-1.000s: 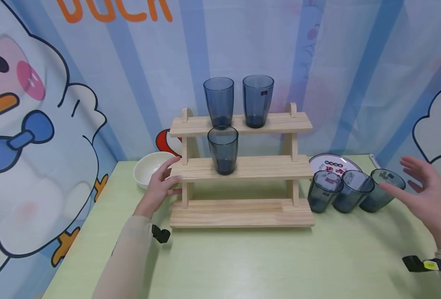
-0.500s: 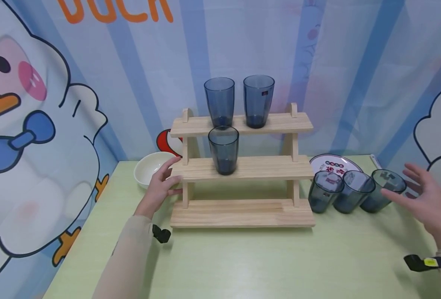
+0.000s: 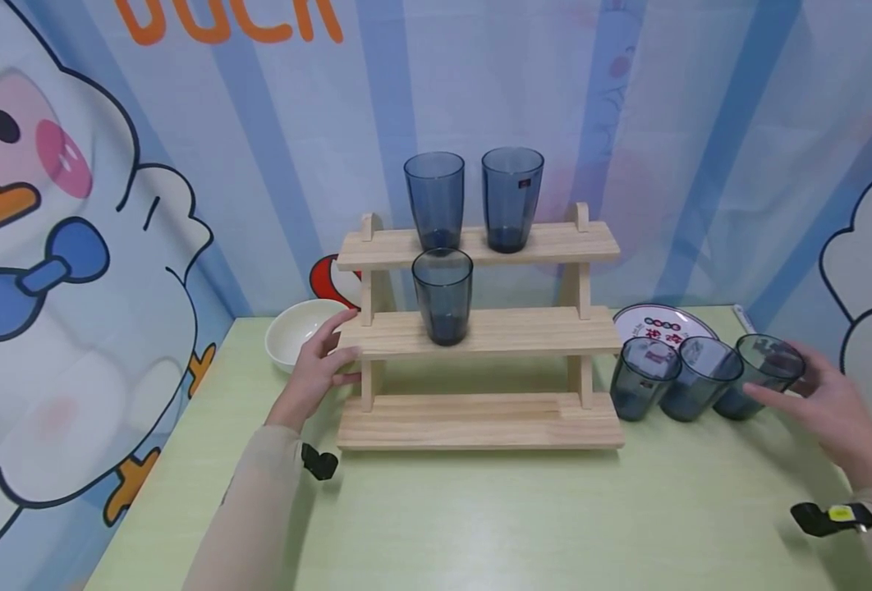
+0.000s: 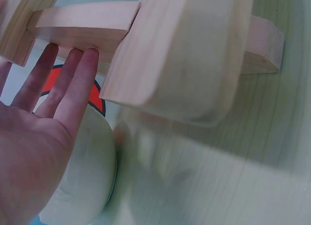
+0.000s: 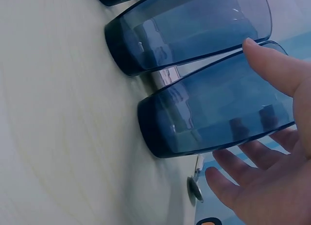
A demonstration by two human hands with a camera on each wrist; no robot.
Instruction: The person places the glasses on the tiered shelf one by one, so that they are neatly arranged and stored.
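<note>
A three-tier wooden display shelf [image 3: 480, 423] stands mid-table. Two blue drinking glasses [image 3: 512, 201] sit on its top tier, and one glass [image 3: 442, 297] on the middle tier. My left hand [image 3: 316, 373] touches the shelf's left side; in the left wrist view its fairly straight fingers rest against a wooden upright [image 4: 82, 28]. To the right of the shelf, three more glasses stand upright in a row on the table. My right hand [image 3: 831, 406] holds the outermost glass [image 3: 757, 373]. In the right wrist view, thumb and fingers lie on opposite sides of that glass [image 5: 209, 108].
A white bowl [image 3: 286, 336] sits behind my left hand. Behind the row of glasses lies a printed plate [image 3: 665, 318]. A striped cartoon-duck curtain [image 3: 296, 164] hangs along the table's back edge. A small spoon-like item [image 5: 194, 190] shows in the right wrist view.
My right hand has moved left onto the outermost glass, its fingers passing behind the glass and its thumb in front. The left hand and the shelf have stayed put.
</note>
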